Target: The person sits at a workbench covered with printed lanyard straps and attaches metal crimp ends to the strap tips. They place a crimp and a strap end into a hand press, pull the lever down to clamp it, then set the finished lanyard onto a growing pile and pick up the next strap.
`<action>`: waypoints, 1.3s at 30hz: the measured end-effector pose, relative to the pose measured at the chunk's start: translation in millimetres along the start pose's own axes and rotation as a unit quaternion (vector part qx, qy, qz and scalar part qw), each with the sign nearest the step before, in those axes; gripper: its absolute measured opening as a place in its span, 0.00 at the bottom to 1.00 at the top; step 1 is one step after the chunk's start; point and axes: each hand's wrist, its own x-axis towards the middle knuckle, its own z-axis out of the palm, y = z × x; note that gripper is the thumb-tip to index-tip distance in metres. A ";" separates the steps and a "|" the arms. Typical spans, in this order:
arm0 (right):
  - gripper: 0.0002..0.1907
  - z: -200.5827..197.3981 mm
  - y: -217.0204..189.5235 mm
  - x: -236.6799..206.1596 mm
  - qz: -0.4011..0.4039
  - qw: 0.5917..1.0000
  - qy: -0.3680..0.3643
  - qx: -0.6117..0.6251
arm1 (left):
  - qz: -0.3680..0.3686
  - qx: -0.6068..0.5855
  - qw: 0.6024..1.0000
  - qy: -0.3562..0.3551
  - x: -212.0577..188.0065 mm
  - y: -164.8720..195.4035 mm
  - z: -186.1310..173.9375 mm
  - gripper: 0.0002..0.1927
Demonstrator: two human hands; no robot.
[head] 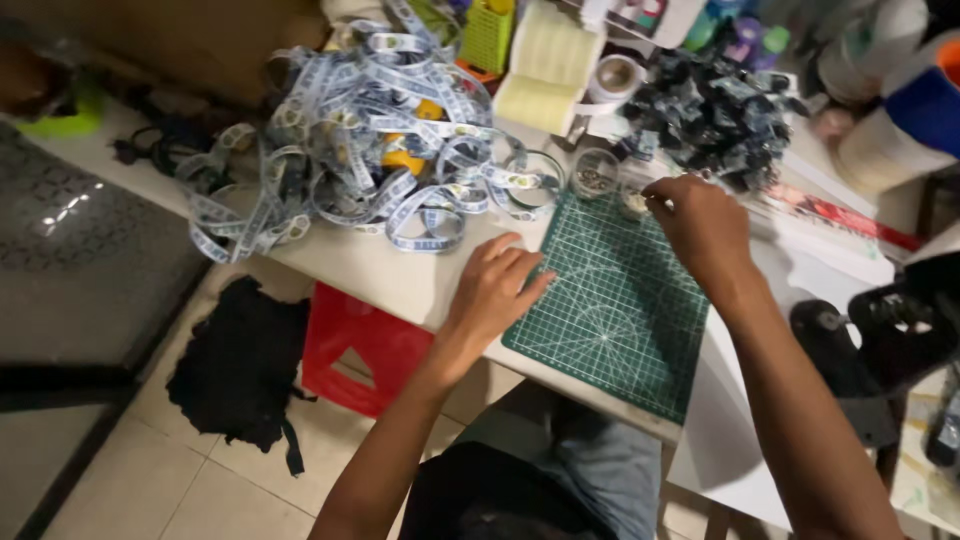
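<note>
Spill risk at small dishes beside cutting mat

Right hand (700, 222) reaches to the far edge of the green cutting mat (615, 310), fingers bunched together over a small clear dish (634, 203) of tiny bits; cannot tell if anything is actually pinched, too small and blurred. Left hand (495, 285) lies flat, fingers spread and loose, half on the white table (375, 265), fingertips on the mat's near-left edge, holding nothing.

A second small clear dish (596, 177) of tiny metal-looking pieces stands just beside the first, both at the mat's top edge. Judgement: a knuckle or wrist nudge here could tip either dish and scatter the pieces, since they look light and shallow. Pile of blue-and-white printed tape loops (365, 130) sprawls on the left, one loop near the dishes; a sleeve or hand catching it could drag it into them. Heap of dark folded pieces (715, 110) crowds the right rear, so little room there. The mat overhangs toward the table's front; the left hand's weight looks like what keeps it from sliding. Dropped pieces would likely fall to the floor by the red stool (365, 345) and black bag (240, 365).
</note>
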 end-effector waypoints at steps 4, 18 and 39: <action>0.07 -6.5 1.4 26.1 0.045 0.996 -0.042 -0.060 | 0.008 0.004 1.000 -0.007 0.8 8.5 3.9 0.13; 0.05 65.9 -23.2 92.7 -0.053 0.977 -0.144 -0.150 | 0.027 -0.012 1.000 0.004 1.9 0.3 -2.7 0.13; 0.10 -14.8 21.1 52.2 0.074 0.961 -0.236 -0.124 | 0.004 -0.021 1.000 -0.018 1.9 13.1 4.7 0.13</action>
